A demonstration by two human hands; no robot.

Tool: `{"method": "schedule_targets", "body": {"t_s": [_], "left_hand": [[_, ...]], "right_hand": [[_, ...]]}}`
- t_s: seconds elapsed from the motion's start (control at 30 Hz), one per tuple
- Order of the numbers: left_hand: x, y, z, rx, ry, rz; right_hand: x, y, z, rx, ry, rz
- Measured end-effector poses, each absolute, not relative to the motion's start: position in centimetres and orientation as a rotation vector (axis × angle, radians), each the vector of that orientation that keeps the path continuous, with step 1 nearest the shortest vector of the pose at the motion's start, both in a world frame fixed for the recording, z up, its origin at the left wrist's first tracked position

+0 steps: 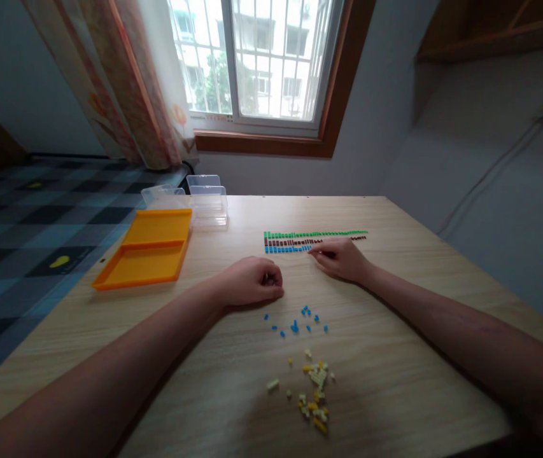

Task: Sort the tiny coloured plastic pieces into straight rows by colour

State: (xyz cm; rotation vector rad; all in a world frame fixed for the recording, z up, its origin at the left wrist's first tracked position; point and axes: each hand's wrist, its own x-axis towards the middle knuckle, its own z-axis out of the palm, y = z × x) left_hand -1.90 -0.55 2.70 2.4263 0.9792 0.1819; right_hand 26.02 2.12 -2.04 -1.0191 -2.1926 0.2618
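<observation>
Three rows of tiny building bricks lie side by side on the table: a green row [295, 235] at the back, a dark brown row [283, 243] in the middle and a blue row [283, 250] nearest me. My right hand [340, 257] is pinched at the blue row's right end, its fingertips on a small blue brick, and it covers part of the brown row. Left of it, my left hand [252, 281] rests curled on the table; whatever its fingers enclose is hidden. Several loose blue bricks [295, 327] are scattered in front of my hands.
Nearer me lies a loose pile of cream and yellow bricks [317, 378]. An open orange case [154, 261] sits at the table's left side, with clear plastic boxes [208, 202] behind it. Beyond the table [409, 280] are a window and a checked bed [65, 210].
</observation>
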Motion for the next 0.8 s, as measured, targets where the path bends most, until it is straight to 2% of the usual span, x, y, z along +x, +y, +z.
{"method": "schedule_targets", "body": {"t_s": [0.2,0.3,0.8], "left_hand": [[-1.1,-1.3,3.3,2.514,1.107,0.062],[-0.6,-2.0,3.7,2.558,1.173,0.011],[-0.2,-3.0,4.0,2.619,1.149,-0.074]], "right_hand": [[23.8,-0.8,-2.0,-1.072,-1.983,0.787],[23.3,-2.3,-1.8,-1.052,-1.909,0.937],[25.0,-3.7,-0.4,-0.670,-2.271,1.002]]}}
